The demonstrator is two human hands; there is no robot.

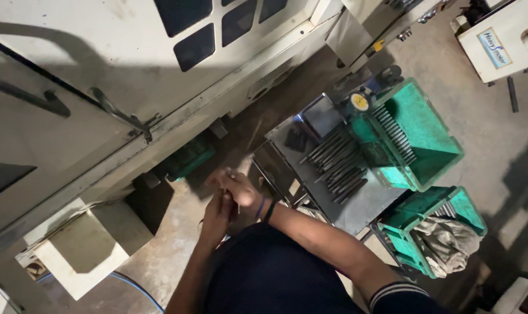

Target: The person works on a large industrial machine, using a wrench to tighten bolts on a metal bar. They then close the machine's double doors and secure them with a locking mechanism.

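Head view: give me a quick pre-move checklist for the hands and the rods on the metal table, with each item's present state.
1. Both hands in view: ok, left hand and right hand meet in front of the body.
2. What the hands hold: cannot tell, too small.
3. Metal rods lying settled on the table: ok.
4. Upper green crate stocked with rods: ok.
5. Lower green crate: holds a rag.

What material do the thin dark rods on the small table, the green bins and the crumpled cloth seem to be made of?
The rods look like metal, probably steel: dark grey, straight, with a dull sheen. The green bins look like moulded plastic: even colour, smooth walls, scuffed pale in places. The cloth looks like a worn cotton rag: soft folds, greyish stains. The table looks like bare sheet metal.
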